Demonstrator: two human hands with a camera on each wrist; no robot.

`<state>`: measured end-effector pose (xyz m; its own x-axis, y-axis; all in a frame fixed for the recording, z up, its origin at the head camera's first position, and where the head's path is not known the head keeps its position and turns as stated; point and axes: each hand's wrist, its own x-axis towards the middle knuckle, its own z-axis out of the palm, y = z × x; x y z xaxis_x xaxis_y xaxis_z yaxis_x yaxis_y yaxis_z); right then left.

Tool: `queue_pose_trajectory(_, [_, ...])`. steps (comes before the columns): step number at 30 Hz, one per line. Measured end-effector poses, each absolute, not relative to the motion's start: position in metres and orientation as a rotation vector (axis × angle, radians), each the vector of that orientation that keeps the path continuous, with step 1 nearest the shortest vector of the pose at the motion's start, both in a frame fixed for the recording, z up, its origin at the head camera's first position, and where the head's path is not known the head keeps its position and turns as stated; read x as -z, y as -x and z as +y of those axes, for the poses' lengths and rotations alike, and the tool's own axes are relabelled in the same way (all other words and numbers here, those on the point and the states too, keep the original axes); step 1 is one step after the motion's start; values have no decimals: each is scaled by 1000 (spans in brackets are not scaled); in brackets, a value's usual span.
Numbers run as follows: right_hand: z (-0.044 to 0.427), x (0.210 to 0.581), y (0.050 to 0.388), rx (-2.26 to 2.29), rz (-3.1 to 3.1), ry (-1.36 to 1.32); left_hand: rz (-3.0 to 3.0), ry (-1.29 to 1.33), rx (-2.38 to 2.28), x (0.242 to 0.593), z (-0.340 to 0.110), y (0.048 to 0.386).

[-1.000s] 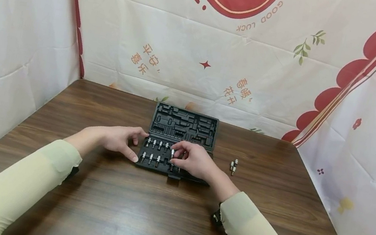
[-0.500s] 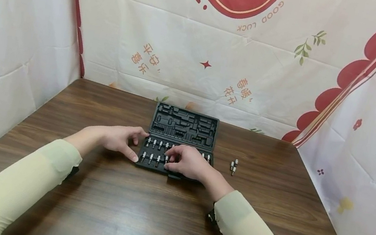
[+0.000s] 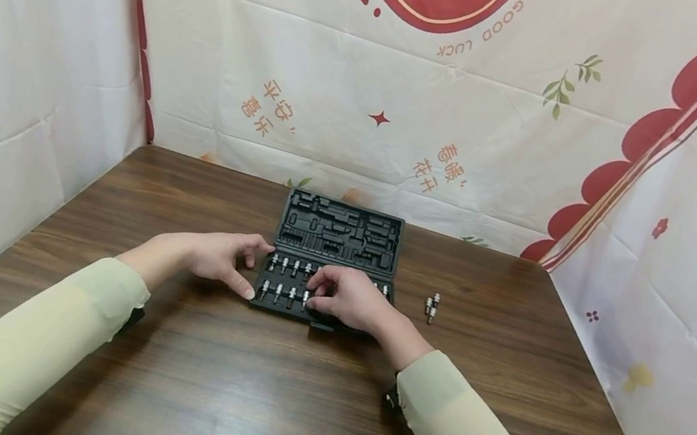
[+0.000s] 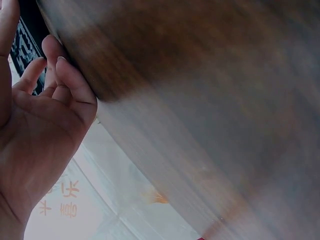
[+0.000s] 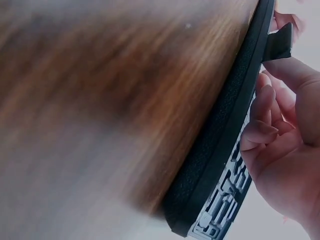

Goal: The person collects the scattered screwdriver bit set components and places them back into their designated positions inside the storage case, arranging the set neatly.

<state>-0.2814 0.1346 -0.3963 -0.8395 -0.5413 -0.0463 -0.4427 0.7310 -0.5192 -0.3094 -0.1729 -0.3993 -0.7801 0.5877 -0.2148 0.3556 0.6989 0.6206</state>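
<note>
A black socket-set case (image 3: 340, 232) lies open on the table, with several silver bit sockets (image 3: 295, 268) in two rows in its lower half. My right hand (image 3: 350, 298) is over the middle of that half, thumb and forefinger at a bit socket (image 3: 305, 300) in the front row. The hand hides the slots beneath it. At the case's left end, my left hand (image 3: 215, 256) spreads thumb and forefinger, their tips touching the front and back corners. In the left wrist view, the other fingers (image 4: 75, 80) are loosely bent and hold nothing.
Three loose bit sockets (image 3: 432, 308) lie on the brown wooden table (image 3: 209, 372), right of the case. The case's front latch (image 3: 321, 327) sticks out toward me. A printed cloth (image 3: 346, 69) hangs behind the table and along both sides.
My right hand has come left and down with the bit socket, which now sits lower, in line with the front row. The left hand keeps its place at the case.
</note>
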Motion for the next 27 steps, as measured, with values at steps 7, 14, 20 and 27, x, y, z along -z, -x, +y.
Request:
queue_pose_trajectory(7, [130,395,283,708,2758,784,2498,-725,-809,401,-172,308])
queue_pose_trajectory(14, [127,393,283,641,2775,787,2505,-728,-806,398,-172,308])
queue_pose_trajectory(20, [126,392,283,627,2762,776,2508,-727,-804,400,-172,309])
queue_pose_trajectory(27, [125,393,283,642,2755,728,2499,-732,-807,399,-171,309])
